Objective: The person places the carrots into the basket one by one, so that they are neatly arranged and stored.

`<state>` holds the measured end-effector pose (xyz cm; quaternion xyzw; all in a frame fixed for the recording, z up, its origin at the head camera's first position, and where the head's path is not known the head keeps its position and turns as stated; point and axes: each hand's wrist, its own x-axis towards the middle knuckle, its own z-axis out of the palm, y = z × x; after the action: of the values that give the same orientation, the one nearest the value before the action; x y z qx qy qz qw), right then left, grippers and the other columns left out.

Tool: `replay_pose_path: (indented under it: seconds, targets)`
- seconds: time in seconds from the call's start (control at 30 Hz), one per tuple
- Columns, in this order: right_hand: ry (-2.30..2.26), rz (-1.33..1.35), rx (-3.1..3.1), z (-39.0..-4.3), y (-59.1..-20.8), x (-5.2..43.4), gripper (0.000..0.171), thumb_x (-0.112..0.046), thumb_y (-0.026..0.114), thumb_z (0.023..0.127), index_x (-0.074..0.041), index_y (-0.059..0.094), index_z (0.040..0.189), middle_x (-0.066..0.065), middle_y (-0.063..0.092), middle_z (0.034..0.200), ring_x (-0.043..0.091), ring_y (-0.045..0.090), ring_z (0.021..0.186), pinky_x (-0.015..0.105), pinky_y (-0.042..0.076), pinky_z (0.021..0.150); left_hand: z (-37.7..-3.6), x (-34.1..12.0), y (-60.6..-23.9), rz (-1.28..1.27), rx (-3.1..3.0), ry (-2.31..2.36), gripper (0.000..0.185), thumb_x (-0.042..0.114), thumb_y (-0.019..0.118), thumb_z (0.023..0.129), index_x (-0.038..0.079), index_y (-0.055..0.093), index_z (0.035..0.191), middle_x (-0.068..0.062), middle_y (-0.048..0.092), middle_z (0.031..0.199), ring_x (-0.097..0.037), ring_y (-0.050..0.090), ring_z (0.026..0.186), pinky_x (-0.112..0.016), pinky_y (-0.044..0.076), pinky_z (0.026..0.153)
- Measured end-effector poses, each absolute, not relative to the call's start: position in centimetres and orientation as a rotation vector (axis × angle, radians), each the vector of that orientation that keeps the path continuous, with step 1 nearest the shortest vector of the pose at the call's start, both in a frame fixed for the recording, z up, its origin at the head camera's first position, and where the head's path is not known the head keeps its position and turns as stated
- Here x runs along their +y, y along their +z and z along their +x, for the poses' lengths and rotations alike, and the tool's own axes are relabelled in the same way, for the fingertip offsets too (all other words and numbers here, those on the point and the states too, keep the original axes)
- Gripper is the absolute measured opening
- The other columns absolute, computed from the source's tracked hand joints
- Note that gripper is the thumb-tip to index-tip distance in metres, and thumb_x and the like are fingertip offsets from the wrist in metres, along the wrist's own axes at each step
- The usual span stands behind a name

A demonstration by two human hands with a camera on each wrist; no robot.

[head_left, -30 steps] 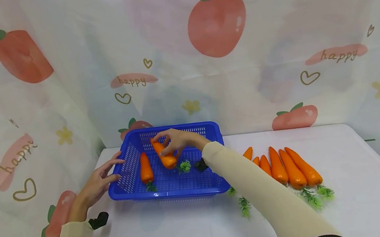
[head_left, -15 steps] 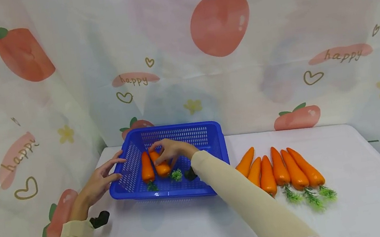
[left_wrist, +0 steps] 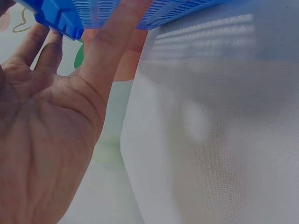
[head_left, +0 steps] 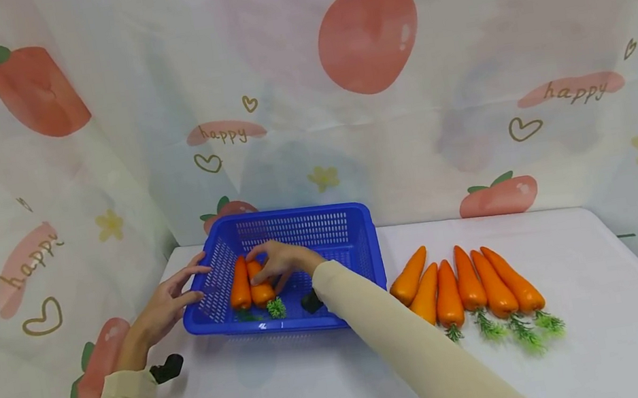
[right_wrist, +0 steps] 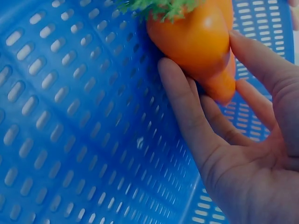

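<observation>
A blue perforated plastic basket [head_left: 226, 326] stands at the back left of the table in the head view. My left hand [head_left: 164, 304] rests its fairly straight fingers on the basket's left rim; in the left wrist view its thumb [left_wrist: 110, 46] lies against the basket's underside. Inside, my right hand [head_left: 280, 260] holds an orange carrot [head_left: 262, 295] with green leaves between thumb and fingers, its tip pointing away. A second carrot [head_left: 239, 285] lies close beside it on the left. The right wrist view shows the held carrot [right_wrist: 191, 39] above the basket floor.
Several more carrots [head_left: 496, 286] lie in a row on the white table [head_left: 299, 394], right of the basket, leaves toward me. My right forearm [head_left: 403, 344] passes close to them. Printed cloth [head_left: 274, 61] hangs behind and to the left.
My right hand has moved left and nearer with its carrot, bringing it alongside the other one, which has shifted slightly left. The left hand has stayed at the rim.
</observation>
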<state>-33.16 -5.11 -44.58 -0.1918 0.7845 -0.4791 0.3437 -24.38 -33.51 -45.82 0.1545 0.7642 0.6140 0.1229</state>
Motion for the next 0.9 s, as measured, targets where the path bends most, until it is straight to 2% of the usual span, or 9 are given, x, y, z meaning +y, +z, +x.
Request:
replay_pose_path:
  seconds: [0.7,0.9]
  targets:
    - [-1.220,-0.511,2.073,-32.68,-44.44,-5.42,0.060,-0.011,0.076,0.094,-0.008,0.051,0.149,0.020,0.057,0.128,0.033,0.069,0.097,0.052,0.061,0.082,-24.41,-33.51,-45.79,0.450,2.237,1.785,0.053,0.011,0.063,0.100,0.005,0.047,0.150,-0.002,0.007,0.174,-0.046,0.002,0.155,-0.040,0.056,0.097]
    - [-1.191,-0.513,2.095,-32.65,-44.28,-5.41,0.062,-0.014,0.076,0.094,-0.009,0.050,0.150,0.019,0.057,0.130,0.033,0.070,0.097,0.051,0.062,0.080,-24.39,-33.44,-45.69,0.439,2.260,1.768,0.053,0.012,0.063,0.100,0.005,0.047,0.150,-0.002,0.008,0.174,-0.045,0.002,0.156,-0.051,0.053,0.100]
